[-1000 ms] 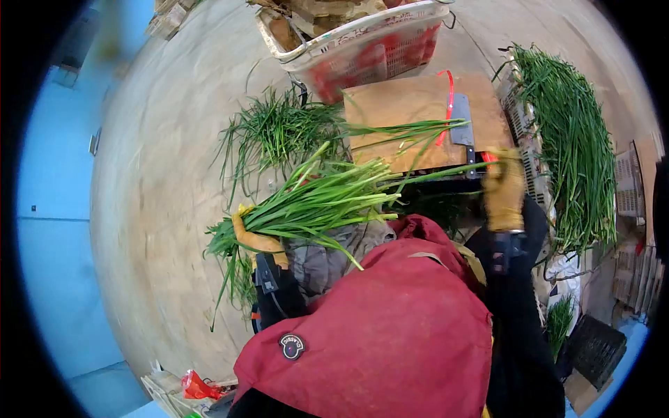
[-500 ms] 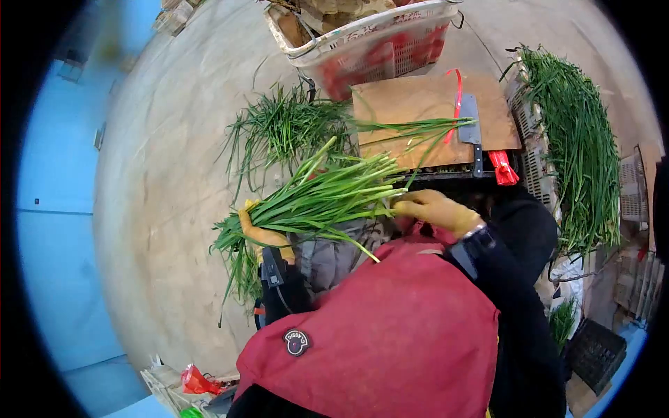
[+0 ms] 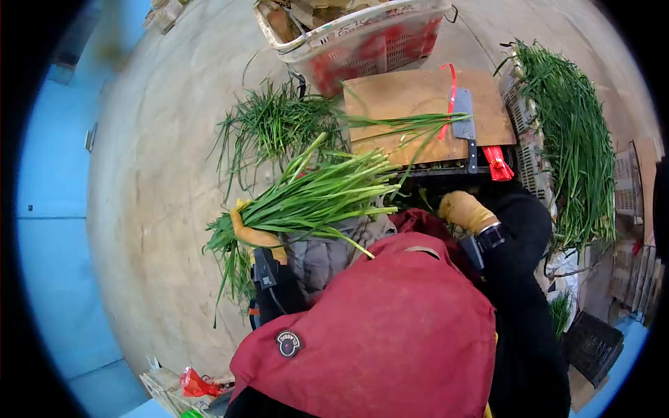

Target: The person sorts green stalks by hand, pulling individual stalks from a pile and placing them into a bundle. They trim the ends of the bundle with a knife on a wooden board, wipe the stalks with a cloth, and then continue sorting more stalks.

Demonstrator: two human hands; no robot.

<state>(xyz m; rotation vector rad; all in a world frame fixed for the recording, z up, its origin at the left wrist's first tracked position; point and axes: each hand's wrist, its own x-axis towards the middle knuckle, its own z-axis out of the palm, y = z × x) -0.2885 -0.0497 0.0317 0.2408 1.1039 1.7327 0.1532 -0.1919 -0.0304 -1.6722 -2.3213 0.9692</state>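
moved: right yellow-gloved hand (image 3: 463,209) has dropped from long green scallion bundle (image 3: 320,195) toward lap, open or closed unclear | left yellow-gloved hand (image 3: 254,237) alone grips bundle over knees, near brown wooden board (image 3: 411,97)

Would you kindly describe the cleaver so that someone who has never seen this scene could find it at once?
Start at the brown wooden board next to the red and white crate. The cleaver lies flat near the board's right edge, its dark handle pointing back toward the person. It is the only grey metal thing there, beside a red band and loose green stalks.
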